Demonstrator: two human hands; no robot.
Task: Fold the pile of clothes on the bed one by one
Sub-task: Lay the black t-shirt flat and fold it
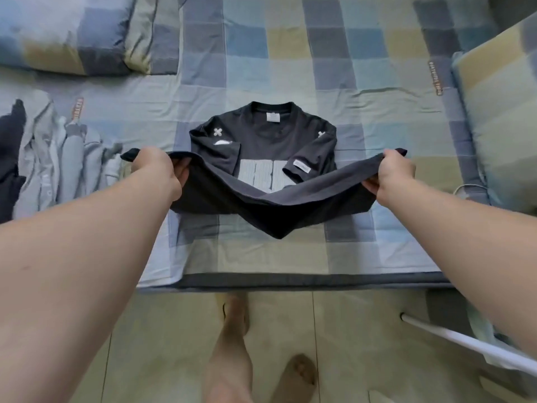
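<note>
We see left hand [158, 170], right hand [395, 177] each gripping dark T-shirt [270, 135] hem, lifted above bed [261, 257]; clothes pile [58, 158] left of T-shirt.

Bed sheet [290, 68]: two orange printed strips. Right strip [435, 78] reads roughly "BEAUTIFUL", remainder unclear; left strip [78, 110] blurred. Dark T-shirt [270, 141]: white X marks [217, 132] near both shoulders; chest block letters [261, 175] half covered, unreadable. Neck label [272, 116], sleeve label [302, 166]: illegible.
</note>
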